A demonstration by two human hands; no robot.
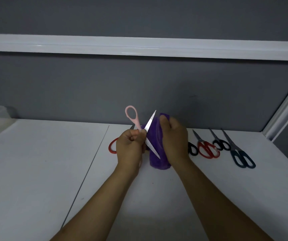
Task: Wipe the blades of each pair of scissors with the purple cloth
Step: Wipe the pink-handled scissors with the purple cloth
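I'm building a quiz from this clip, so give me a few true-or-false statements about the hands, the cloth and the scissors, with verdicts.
1. The left hand holds the pink scissors. True.
2. The pink scissors' blades are shut together. False: they are spread wide open.
3. The right hand grips the purple cloth. True.
4. The dark blue scissors lie left of both hands. False: they lie on the table, farthest to the right.
5. The red scissors are held in the air. False: they lie on the table, right of the hands.
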